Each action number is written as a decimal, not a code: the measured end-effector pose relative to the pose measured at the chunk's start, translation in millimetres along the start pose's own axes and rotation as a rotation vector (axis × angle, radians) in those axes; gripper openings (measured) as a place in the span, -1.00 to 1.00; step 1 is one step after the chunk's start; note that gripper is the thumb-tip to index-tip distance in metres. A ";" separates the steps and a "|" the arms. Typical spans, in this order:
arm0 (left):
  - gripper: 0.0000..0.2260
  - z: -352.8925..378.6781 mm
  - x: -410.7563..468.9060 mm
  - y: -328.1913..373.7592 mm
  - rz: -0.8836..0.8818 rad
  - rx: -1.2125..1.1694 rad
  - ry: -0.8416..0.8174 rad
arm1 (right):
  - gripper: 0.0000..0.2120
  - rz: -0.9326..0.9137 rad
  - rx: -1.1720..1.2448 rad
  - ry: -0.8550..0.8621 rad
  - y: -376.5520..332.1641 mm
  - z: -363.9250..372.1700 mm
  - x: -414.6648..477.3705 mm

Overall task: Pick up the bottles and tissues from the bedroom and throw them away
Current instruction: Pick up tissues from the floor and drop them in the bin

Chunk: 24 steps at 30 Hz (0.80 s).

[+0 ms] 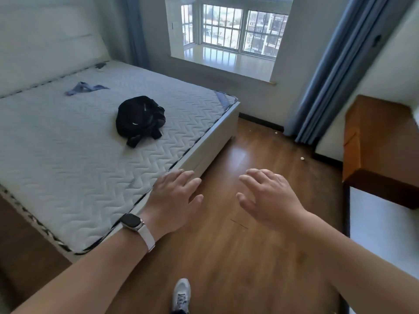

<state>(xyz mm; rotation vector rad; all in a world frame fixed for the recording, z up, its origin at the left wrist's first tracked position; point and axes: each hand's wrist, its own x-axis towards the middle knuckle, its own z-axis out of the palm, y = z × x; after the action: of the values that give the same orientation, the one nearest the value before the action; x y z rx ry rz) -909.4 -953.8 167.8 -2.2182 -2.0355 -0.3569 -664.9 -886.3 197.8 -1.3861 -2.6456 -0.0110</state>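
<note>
Both hands, left hand [175, 196] and right hand [269, 196], hover with fingers released and empty; tissue scraps [302, 158] beyond the bed [79, 155] remain uncollected.

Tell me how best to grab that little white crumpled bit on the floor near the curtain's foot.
The white scrap lies loose on the wooden floor, close to the dark skirting board and clear of other things. Come straight down from above with the right hand, now open and empty, and pinch the whole wad between thumb and fingertips. It looks like tissue, though it is too small to tell.
</note>
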 end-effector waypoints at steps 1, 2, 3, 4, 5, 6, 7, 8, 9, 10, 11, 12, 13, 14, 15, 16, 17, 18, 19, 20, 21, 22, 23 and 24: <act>-0.57 4.1 16.9 -8.5 0.017 -0.024 -0.006 | -0.52 0.039 -0.012 -0.010 3.4 0.0 12.4; -0.57 6.7 33.6 -17.9 0.031 -0.042 -0.007 | -0.52 0.075 -0.016 -0.014 5.6 -0.5 25.8; -0.58 8.6 49.1 -28.3 0.044 -0.052 -0.006 | -0.53 0.105 -0.017 -0.011 6.7 -1.7 39.1; -0.58 9.8 64.5 -39.4 0.060 -0.057 -0.003 | -0.53 0.128 -0.021 -0.007 7.2 -3.1 53.1; -0.59 11.2 80.3 -50.8 0.078 -0.064 0.004 | -0.53 0.148 -0.031 -0.001 8.1 -4.9 67.2; -0.59 12.9 96.3 -62.6 0.098 -0.072 0.014 | -0.53 0.171 -0.043 0.008 9.0 -6.8 81.3; -0.59 14.4 112.7 -74.4 0.119 -0.081 0.022 | -0.51 0.195 -0.052 0.021 9.6 -8.8 94.8; -0.58 15.8 128.4 -85.6 0.141 -0.087 0.022 | -0.48 0.219 -0.058 0.032 10.1 -10.2 106.8; -0.57 16.4 143.2 -95.1 0.164 -0.088 0.013 | -0.45 0.247 -0.057 0.037 10.6 -10.6 117.4; -0.55 17.2 157.4 -103.1 0.189 -0.085 0.001 | -0.41 0.274 -0.054 0.032 10.9 -10.6 126.9; -0.55 18.0 170.5 -109.4 0.214 -0.083 -0.008 | -0.38 0.293 -0.053 0.021 11.5 -10.5 135.6; -0.55 19.0 182.1 -114.4 0.240 -0.083 -0.007 | -0.36 0.302 -0.054 0.009 12.2 -10.0 143.0; -0.56 20.2 191.5 -118.0 0.259 -0.091 -0.001 | -0.34 0.312 -0.053 -0.001 12.3 -9.0 148.6; -0.58 21.7 200.5 -121.1 0.269 -0.103 0.006 | -0.33 0.327 -0.052 0.001 13.5 -7.3 153.5; -0.59 23.3 209.4 -123.8 0.278 -0.107 0.019 | -0.33 0.342 -0.056 0.007 15.1 -6.6 159.5; -0.59 24.6 219.1 -126.0 0.287 -0.105 0.031 | -0.32 0.355 -0.060 0.012 17.3 -7.3 167.5; -0.60 25.8 230.0 -127.7 0.291 -0.110 0.035 | -0.31 0.364 -0.061 0.016 20.8 -8.6 176.6; -0.60 27.8 240.7 -129.2 0.292 -0.119 0.036 | -0.31 0.369 -0.059 0.012 25.2 -9.9 185.9; -0.59 30.4 249.9 -130.5 0.294 -0.129 0.036 | -0.30 0.373 -0.054 0.003 29.4 -10.1 194.7; -0.59 33.7 258.2 -131.7 0.294 -0.138 0.031 | -0.30 0.378 -0.049 -0.001 33.8 -9.2 202.9; -0.59 37.3 266.4 -132.6 0.295 -0.144 0.027 | -0.30 0.380 -0.044 -0.003 38.6 -7.0 211.5; -0.58 40.8 275.1 -133.5 0.297 -0.146 0.025 | -0.30 0.381 -0.040 -0.004 44.1 -4.0 220.3; -0.58 43.9 284.6 -134.2 0.296 -0.146 0.022 | -0.31 0.381 -0.034 -0.005 50.5 -0.2 229.4; -0.57 47.7 294.8 -135.1 0.296 -0.144 0.015 | -0.31 0.381 -0.026 -0.005 58.2 4.5 239.1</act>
<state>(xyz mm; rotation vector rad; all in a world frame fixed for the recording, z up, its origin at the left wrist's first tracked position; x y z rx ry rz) -1017.1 -644.7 183.6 -2.5449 -1.6863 -0.4999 -751.7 -657.4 223.0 -1.8741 -2.3480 0.0029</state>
